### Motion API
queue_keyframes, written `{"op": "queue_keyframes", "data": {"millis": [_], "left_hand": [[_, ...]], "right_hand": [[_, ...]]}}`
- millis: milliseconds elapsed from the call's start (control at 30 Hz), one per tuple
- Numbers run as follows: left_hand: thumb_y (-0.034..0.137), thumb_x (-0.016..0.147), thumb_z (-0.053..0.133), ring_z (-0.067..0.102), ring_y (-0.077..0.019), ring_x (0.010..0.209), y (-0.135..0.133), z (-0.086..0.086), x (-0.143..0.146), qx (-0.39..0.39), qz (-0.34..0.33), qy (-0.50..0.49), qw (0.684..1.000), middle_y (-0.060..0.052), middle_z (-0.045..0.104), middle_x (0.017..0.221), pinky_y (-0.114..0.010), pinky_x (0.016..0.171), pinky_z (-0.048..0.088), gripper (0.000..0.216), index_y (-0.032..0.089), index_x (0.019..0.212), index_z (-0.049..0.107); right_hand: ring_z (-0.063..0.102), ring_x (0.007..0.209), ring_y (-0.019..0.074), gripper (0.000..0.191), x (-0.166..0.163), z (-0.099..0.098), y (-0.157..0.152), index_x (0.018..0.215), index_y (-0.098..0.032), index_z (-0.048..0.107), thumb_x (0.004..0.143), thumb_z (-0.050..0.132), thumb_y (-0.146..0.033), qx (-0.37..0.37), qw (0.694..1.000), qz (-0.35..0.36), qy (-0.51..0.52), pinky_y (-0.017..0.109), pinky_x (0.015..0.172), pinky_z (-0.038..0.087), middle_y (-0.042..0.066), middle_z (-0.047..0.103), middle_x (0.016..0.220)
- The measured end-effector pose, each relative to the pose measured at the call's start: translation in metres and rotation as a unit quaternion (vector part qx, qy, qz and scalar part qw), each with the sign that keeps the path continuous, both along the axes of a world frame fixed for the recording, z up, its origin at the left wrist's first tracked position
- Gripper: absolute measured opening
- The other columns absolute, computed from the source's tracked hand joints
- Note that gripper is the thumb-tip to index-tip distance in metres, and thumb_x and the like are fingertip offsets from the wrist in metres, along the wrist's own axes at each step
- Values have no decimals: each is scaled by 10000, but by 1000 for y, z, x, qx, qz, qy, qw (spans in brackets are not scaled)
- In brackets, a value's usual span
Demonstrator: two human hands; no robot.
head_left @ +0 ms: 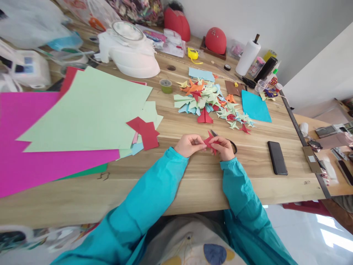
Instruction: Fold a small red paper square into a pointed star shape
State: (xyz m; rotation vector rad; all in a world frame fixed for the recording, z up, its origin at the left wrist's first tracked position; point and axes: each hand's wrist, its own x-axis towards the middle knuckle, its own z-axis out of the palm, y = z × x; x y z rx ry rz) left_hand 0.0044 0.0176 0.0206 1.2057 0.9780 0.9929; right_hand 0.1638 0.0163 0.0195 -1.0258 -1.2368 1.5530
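Both my hands meet over the wooden table (pixel 193 176) on a small piece of folded red paper (pixel 209 142). My left hand (pixel 189 144) pinches its left side with closed fingers. My right hand (pixel 225 147) grips its right side, fingers curled. Black-handled scissors (pixel 233 145) lie partly hidden behind my right hand. A pile of folded paper figures (pixel 209 105) in green, blue, orange and red lies just beyond my hands. Both arms wear teal sleeves.
Large pink and pale green paper sheets (pixel 82 114) with a red cut piece (pixel 145 131) cover the left. A black phone (pixel 277 157) lies at right, a blue sheet (pixel 255 106) beyond it. A white appliance (pixel 129 51), a green tape roll (pixel 166 85) and a paper towel roll (pixel 247 57) stand behind.
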Motion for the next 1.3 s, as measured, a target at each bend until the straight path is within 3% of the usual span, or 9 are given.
{"op": "queue_keyframes", "data": {"millis": [467, 700, 1300], "left_hand": [[337, 543, 718, 602, -145, 536, 0, 5, -2, -3, 24, -15, 1000, -25, 645, 554, -266, 569, 479, 259, 133, 617, 577], [351, 547, 711, 593, -140, 534, -1, 5, -2, 22, 31, 10, 999, -15, 632, 546, -256, 548, 478, 251, 144, 598, 579], [334, 529, 729, 610, -160, 536, -1, 3, -1, 5, 45, 2, 999, -37, 647, 549, -285, 572, 494, 260, 133, 609, 585]], "right_hand": [[523, 481, 90, 208, -2, 7, -6, 767, -169, 578, 676, 627, -350, 78, 996, 9, -40, 219, 446, 430, -8, 593, 570], [502, 457, 83, 237, -5, 6, -7, 764, -172, 553, 635, 667, -335, 85, 992, -1, -88, 213, 423, 416, 3, 620, 618], [552, 494, 92, 192, -3, 0, -6, 793, -171, 560, 682, 632, -310, 91, 994, 5, -63, 217, 462, 433, -3, 626, 612]]}}
